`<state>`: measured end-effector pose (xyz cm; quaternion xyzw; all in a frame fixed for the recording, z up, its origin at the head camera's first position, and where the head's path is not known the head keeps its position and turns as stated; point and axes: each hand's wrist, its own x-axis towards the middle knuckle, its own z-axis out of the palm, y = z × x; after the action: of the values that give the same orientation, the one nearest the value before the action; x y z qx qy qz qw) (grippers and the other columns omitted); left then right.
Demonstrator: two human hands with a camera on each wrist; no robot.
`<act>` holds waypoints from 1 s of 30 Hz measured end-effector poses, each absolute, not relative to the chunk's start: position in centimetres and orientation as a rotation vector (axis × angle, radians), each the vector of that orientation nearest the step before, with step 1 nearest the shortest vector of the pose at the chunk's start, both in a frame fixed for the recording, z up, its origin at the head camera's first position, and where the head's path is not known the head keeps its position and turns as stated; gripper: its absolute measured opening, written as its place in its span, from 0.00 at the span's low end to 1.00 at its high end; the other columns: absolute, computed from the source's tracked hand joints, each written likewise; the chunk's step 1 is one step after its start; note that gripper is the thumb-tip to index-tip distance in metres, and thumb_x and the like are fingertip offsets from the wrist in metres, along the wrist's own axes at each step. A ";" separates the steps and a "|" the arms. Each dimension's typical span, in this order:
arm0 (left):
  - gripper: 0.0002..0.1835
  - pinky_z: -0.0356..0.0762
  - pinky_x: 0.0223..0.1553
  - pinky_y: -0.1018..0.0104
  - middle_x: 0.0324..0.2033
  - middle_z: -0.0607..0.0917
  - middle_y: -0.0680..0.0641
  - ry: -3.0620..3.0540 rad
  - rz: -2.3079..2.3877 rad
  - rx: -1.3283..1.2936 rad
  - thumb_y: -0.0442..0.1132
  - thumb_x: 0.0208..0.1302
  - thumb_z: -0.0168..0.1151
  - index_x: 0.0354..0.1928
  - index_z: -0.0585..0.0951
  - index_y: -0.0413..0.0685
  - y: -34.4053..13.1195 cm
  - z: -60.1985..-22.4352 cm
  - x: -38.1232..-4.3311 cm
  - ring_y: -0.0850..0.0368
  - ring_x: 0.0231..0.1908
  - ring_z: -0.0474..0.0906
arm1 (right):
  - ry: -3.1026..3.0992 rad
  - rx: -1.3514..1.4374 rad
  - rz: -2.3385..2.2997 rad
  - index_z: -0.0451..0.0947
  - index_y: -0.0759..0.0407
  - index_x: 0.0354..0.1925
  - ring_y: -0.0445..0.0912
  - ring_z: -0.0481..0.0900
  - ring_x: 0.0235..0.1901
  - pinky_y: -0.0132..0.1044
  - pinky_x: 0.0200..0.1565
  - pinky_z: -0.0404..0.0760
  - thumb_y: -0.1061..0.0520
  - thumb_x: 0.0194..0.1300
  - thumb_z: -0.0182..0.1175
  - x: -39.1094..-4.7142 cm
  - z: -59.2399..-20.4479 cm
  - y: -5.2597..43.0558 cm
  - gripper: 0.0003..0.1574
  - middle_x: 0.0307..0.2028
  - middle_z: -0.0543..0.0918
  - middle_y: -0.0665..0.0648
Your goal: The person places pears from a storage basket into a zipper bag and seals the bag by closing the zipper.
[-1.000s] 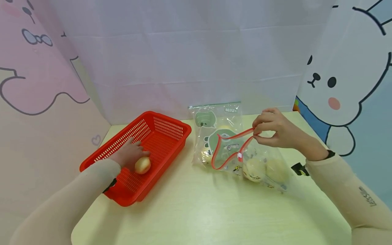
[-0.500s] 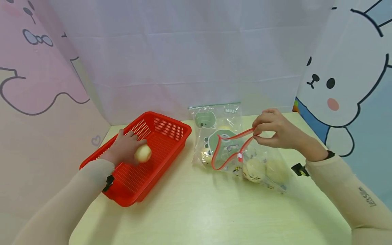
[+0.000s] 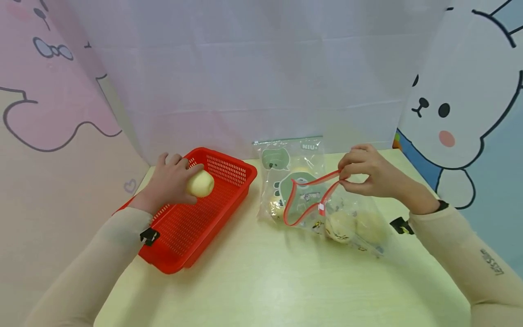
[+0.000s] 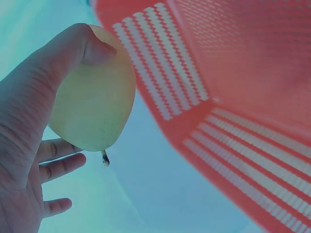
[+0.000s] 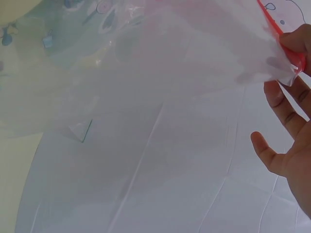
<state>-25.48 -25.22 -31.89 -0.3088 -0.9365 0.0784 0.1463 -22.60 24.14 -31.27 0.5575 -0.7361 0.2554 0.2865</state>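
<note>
My left hand (image 3: 169, 181) grips a pale yellow pear (image 3: 201, 184) and holds it over the far left part of the red plastic basket (image 3: 220, 222). In the left wrist view, the thumb lies across the pear (image 4: 97, 102) and a short dark stem points down. With thumb and fingertips, my right hand (image 3: 369, 175) pinches the red zip edge of a clear zip bag (image 3: 322, 210), whose mouth stands open towards the left. Pale round fruits (image 3: 339, 225) lie inside that bag. The right wrist view shows the pinched red corner (image 5: 293, 57) of the bag.
Behind the held bag lies another clear zip bag (image 3: 274, 159), green-edged with cartoon prints and pale fruit inside. The light table (image 3: 261, 290) ends at a white curtain (image 3: 253, 81). Cartoon-printed panels (image 3: 461, 131) stand at both sides.
My left hand has lifted the pear up from the basket floor and moved it slightly away and to the right. My right hand and the bag have stayed in place.
</note>
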 end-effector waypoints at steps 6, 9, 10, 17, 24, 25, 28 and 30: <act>0.40 0.57 0.58 0.32 0.38 0.78 0.39 -2.663 0.205 -0.909 0.53 0.37 0.76 0.59 0.78 0.50 -22.9 -30.7 -24.8 0.38 0.49 0.70 | -1.976 1.484 0.681 0.79 0.52 0.26 0.48 0.74 0.34 0.58 0.47 0.61 0.40 0.73 0.54 -22.6 -31.2 24.1 0.24 0.31 0.81 0.52; 0.41 0.57 0.58 0.33 0.38 0.78 0.39 -2.653 0.190 -0.921 0.54 0.37 0.77 0.59 0.77 0.50 -21.7 -30.3 -24.3 0.38 0.50 0.70 | -1.970 1.491 0.676 0.79 0.51 0.26 0.48 0.74 0.33 0.56 0.47 0.61 0.41 0.73 0.54 -22.7 -31.3 24.2 0.23 0.31 0.81 0.52; 0.41 0.58 0.58 0.33 0.38 0.77 0.39 -2.647 0.184 -0.927 0.54 0.37 0.77 0.58 0.77 0.50 -21.3 -30.2 -24.1 0.39 0.50 0.70 | -1.967 1.494 0.674 0.79 0.51 0.26 0.48 0.73 0.33 0.56 0.46 0.61 0.41 0.73 0.54 -22.7 -31.3 24.2 0.23 0.31 0.81 0.52; 0.38 0.63 0.56 0.39 0.38 0.76 0.41 -2.541 0.112 -1.003 0.54 0.38 0.77 0.56 0.77 0.51 -18.2 -30.0 -22.7 0.42 0.48 0.71 | -1.965 1.492 0.679 0.79 0.51 0.26 0.47 0.73 0.32 0.54 0.46 0.61 0.41 0.73 0.54 -22.7 -31.5 24.3 0.23 0.31 0.81 0.52; 0.35 0.67 0.49 0.45 0.37 0.77 0.43 -2.397 0.046 -1.058 0.52 0.39 0.74 0.54 0.78 0.53 -14.6 -30.5 -21.6 0.44 0.46 0.71 | -1.972 1.480 0.686 0.79 0.51 0.25 0.47 0.74 0.32 0.55 0.47 0.61 0.40 0.73 0.54 -22.5 -31.4 24.2 0.24 0.31 0.81 0.51; 0.34 0.67 0.49 0.45 0.37 0.77 0.43 -2.379 0.034 -1.069 0.52 0.40 0.74 0.54 0.78 0.53 -14.1 -30.7 -21.6 0.45 0.46 0.71 | -1.971 1.480 0.687 0.79 0.51 0.25 0.47 0.74 0.32 0.55 0.47 0.61 0.40 0.73 0.54 -22.5 -31.3 24.2 0.24 0.31 0.81 0.52; 0.34 0.68 0.48 0.46 0.37 0.77 0.44 -2.337 0.016 -1.085 0.52 0.38 0.73 0.54 0.79 0.54 -12.7 -31.2 -21.3 0.46 0.45 0.72 | -1.974 1.479 0.687 0.79 0.51 0.25 0.47 0.73 0.32 0.55 0.46 0.62 0.40 0.73 0.53 -22.5 -31.3 24.1 0.24 0.31 0.81 0.52; 0.35 0.69 0.47 0.47 0.37 0.77 0.44 -2.325 0.010 -1.093 0.53 0.37 0.73 0.54 0.79 0.54 -11.8 -31.6 -21.1 0.47 0.44 0.72 | -1.976 1.480 0.688 0.79 0.51 0.25 0.47 0.73 0.32 0.56 0.47 0.61 0.40 0.73 0.53 -22.5 -31.3 24.1 0.24 0.31 0.81 0.52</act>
<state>-21.12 -11.80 -31.55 -0.4081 -0.8682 0.0039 0.2823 -22.46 24.12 -31.28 0.5534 -0.7389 0.2574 0.2854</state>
